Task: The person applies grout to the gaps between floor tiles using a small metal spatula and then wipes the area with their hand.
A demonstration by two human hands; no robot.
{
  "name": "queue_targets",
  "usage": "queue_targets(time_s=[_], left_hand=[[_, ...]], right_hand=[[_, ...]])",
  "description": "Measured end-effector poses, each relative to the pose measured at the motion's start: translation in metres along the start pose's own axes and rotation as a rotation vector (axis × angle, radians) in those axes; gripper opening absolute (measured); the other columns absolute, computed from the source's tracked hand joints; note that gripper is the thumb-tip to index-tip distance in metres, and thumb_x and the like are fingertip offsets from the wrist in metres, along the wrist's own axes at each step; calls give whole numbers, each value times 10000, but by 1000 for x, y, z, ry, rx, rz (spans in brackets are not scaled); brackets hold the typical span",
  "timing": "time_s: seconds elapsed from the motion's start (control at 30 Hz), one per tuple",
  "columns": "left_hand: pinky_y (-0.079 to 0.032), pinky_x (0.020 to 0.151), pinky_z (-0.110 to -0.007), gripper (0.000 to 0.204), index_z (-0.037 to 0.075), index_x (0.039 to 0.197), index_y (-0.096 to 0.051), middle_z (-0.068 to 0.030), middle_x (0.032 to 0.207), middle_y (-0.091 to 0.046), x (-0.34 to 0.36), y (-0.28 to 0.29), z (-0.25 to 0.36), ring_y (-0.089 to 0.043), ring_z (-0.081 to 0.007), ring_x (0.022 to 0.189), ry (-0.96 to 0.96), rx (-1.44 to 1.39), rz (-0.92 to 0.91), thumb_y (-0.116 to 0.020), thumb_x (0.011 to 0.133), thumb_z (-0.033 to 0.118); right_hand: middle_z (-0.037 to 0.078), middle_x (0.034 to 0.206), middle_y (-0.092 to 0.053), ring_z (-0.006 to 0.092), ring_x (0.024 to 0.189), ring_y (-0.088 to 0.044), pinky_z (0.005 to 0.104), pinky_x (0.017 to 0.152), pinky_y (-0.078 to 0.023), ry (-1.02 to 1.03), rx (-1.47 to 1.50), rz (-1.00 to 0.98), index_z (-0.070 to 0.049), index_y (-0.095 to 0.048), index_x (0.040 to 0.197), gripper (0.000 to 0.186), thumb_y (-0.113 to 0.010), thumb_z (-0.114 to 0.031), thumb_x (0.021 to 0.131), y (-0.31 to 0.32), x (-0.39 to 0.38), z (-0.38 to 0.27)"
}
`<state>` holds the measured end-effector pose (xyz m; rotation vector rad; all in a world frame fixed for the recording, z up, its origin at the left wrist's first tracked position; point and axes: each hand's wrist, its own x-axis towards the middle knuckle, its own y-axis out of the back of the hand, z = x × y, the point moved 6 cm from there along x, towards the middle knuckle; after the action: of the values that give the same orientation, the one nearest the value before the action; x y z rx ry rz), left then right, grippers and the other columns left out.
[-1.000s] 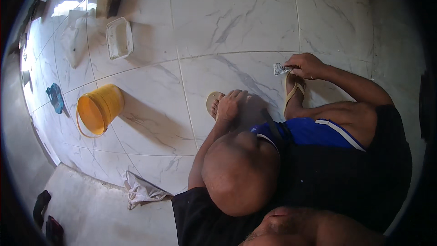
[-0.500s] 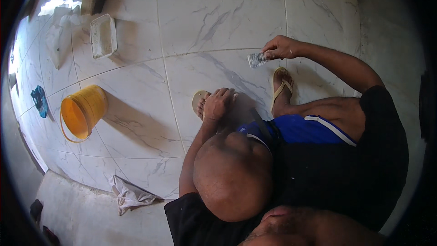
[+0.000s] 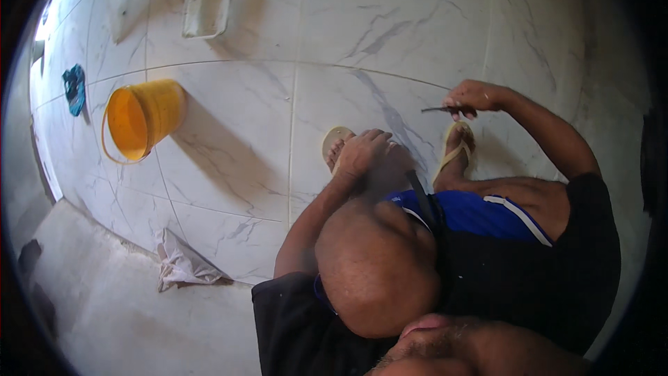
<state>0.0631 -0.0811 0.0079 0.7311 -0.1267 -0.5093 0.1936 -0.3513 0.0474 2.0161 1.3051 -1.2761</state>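
My right hand (image 3: 476,96) is closed on a small flat scraper (image 3: 437,109), held out to the left just above the toes of my right foot. It shows edge-on as a thin dark line, clear of the floor; fingers cover its other end. Over by my left foot (image 3: 335,150), my left hand (image 3: 365,152) lies with its fingers stretched out and nothing in them. Below both hands are white tiles (image 3: 390,49) with grey veins and thin joint lines.
A yellow bucket (image 3: 165,106) lies tipped, its mouth facing left. Farther off are a white rectangular tub (image 3: 207,5), a pale plastic bag (image 3: 127,10) and a crumpled blue-green bag (image 3: 74,89). A greyish cloth (image 3: 184,262) lies where tiles meet bare concrete (image 3: 118,306).
The scraper has turned from showing its smeared flat face to edge-on in my right hand. My view has shifted, so bucket and tub appear higher and my feet farther right.
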Motion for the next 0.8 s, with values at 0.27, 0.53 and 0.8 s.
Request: queue_targets(time_s=[0.27,0.53,0.8], left_hand=[[-584,755,-342,383,-16,1309,-631,-107,1151,-698,15,124,-157,-680,-205,987,637,-419,999,-653,1031,246],[-638,773,-429,648,-140,1288,-589,-266,1234,-647,67,297,-333,-707,-338,1010,1039,-801,1167,-663,993,432],[-657,660,-408,571,-95,1315,-579,-189,1060,-633,67,325,-385,-700,-306,867,926,-1004,964,-728,965,332]], right_hand=[[6,815,-692,70,568,-541,246,525,-440,-45,71,52,-40,-709,1065,408,-553,-417,1072,-18,-44,6],[8,838,-689,57,579,-541,223,537,-432,-91,213,166,-35,-585,1305,409,-517,-383,1102,-42,-62,-23],[15,890,-711,64,594,-541,233,554,-446,-142,173,161,-63,-588,1324,399,-537,-383,1091,-49,-48,-49]])
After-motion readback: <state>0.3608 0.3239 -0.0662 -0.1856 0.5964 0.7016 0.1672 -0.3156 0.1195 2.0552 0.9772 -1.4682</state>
